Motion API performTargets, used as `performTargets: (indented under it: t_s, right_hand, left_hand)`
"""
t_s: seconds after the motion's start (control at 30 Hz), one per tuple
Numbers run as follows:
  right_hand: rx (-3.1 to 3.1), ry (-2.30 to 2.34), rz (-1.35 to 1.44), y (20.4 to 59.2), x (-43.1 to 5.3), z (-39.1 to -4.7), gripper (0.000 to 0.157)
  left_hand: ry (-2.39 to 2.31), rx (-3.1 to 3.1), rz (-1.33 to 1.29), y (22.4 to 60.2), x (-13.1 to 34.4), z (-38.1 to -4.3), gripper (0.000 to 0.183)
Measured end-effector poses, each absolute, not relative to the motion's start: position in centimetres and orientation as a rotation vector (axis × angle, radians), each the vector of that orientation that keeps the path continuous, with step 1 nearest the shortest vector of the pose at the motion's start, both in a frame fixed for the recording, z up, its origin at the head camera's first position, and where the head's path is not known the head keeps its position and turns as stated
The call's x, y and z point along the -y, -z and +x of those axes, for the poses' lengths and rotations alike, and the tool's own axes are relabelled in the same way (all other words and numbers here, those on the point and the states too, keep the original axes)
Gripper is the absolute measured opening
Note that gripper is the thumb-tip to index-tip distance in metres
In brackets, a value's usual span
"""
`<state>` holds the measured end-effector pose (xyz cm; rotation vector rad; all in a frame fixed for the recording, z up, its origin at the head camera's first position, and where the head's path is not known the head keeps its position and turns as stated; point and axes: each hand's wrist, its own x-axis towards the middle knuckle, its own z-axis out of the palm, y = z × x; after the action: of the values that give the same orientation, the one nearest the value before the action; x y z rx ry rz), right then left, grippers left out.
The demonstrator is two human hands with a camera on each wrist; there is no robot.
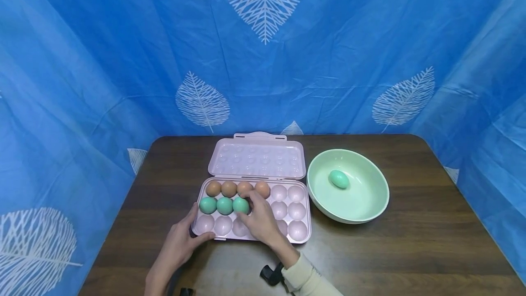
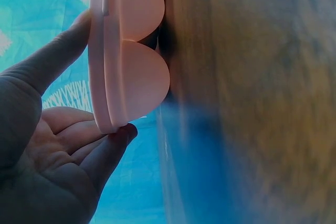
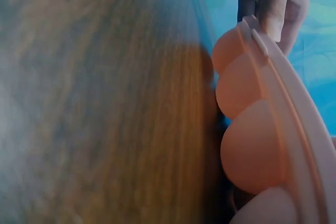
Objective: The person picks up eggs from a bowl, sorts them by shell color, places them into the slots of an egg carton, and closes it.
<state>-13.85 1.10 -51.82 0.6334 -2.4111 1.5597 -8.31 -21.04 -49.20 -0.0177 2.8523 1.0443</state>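
A pink egg tray [image 1: 303,243] lies on the table with its lid [image 1: 256,159] folded back. Four spots of its back row hold brown eggs [image 1: 228,189]; green eggs [image 1: 208,205] sit in the middle row's left cups. My right hand [image 1: 263,220] pinches the third green egg [image 1: 240,204] between thumb and fingers, right at its cup. At the tray's front left corner, my left hand [image 1: 178,242] grips the edge, thumb on the front rim and fingers along the left side. The left wrist view shows fingertips [image 2: 126,131] under the rim.
Right of the tray stands a pale green bowl [image 1: 361,204] with one green egg [image 1: 339,179] inside. The dark wooden table [image 1: 427,223] reaches back to a blue curtain [image 1: 320,81] with white leaf prints. A small black object [image 1: 271,275] is by the right wrist.
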Motion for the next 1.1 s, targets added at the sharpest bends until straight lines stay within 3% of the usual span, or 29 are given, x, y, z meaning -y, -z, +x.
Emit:
performTargets:
  t_s: [0.37, 1.1]
  right_hand:
    - [2.483, -1.214, 0.67, 52.0, -1.5, -13.9, 0.039]
    - [2.32, -1.539, 0.706, 50.3, -6.4, -14.0, 0.044]
  left_hand:
    - [-1.049, -2.814, -0.037, 49.2, 20.9, -8.4, 0.101]
    - [-1.037, -2.883, 0.016, 49.4, 21.1, -8.2, 0.1]
